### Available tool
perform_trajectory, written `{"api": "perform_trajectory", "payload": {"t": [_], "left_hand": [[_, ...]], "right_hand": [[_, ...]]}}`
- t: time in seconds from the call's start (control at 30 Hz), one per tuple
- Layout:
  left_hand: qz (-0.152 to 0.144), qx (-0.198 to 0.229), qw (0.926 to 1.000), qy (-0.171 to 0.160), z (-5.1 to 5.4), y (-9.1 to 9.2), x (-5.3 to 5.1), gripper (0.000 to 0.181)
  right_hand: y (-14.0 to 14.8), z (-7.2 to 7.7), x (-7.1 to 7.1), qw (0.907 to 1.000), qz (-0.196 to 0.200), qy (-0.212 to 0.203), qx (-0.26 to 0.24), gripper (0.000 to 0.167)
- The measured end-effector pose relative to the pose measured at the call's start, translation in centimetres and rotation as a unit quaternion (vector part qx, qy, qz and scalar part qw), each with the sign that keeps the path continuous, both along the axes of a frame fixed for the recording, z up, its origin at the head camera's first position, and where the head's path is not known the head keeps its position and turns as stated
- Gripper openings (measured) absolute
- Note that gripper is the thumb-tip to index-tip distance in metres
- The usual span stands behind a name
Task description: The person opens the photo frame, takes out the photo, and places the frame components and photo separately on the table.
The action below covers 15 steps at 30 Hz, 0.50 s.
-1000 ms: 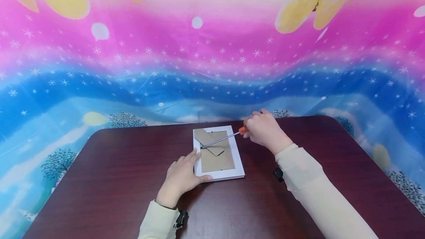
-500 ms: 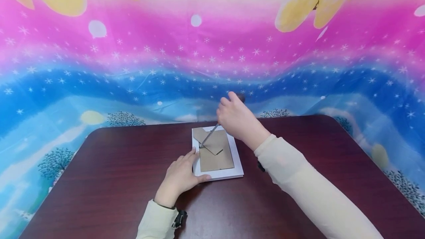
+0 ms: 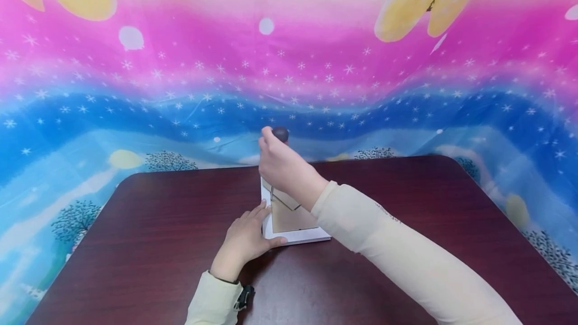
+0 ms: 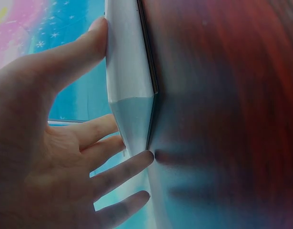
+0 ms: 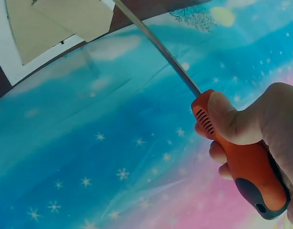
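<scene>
A white picture frame (image 3: 301,236) lies on the table, its brown backboard (image 3: 291,219) facing up. A folding stand flap (image 5: 94,21) lies across that board. My left hand (image 3: 247,234) rests at the frame's near left corner, thumb on the near edge and extended fingers along the left side; the left wrist view shows them spread. My right hand (image 3: 289,164) grips the orange and black handle of a screwdriver (image 5: 241,152) above the frame's far part. Its metal shaft (image 5: 160,47) slants to the frame's left inner edge; the right hand partly hides frame and shaft.
The dark red-brown table (image 3: 180,214) has rounded far corners. Behind it hangs a colourful cloth (image 3: 217,89) with snowflakes and trees, close to the far edge. Black straps with small devices (image 3: 244,297) show at the left wrist.
My right hand has swung left and up with the screwdriver, from right of the frame to above it, so the shaft stands steeper. The left hand and frame stay in place.
</scene>
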<state>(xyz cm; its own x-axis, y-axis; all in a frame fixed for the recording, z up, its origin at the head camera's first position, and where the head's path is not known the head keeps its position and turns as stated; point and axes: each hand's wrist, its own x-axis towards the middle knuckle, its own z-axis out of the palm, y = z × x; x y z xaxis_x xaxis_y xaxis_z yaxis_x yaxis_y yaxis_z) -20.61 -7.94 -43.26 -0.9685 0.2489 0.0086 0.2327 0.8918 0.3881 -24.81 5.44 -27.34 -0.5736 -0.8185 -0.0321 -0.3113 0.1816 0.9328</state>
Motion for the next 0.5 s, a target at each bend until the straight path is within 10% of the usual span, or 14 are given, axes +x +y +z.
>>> {"api": "perform_trajectory", "payload": {"t": [0.17, 0.5], "left_hand": [[0.002, -0.006, 1.0, -0.004, 0.1, -0.1, -0.1, 0.089], [0.012, -0.023, 0.9996, 0.008, 0.4, 0.3, 0.0, 0.09]], "right_hand": [[-0.1, 0.1, 0.0, 1.0, 0.0, 0.002, 0.004, 0.02], [4.3, 0.1, -2.9, 0.9784, -0.041, -0.109, -0.17, 0.011]]}}
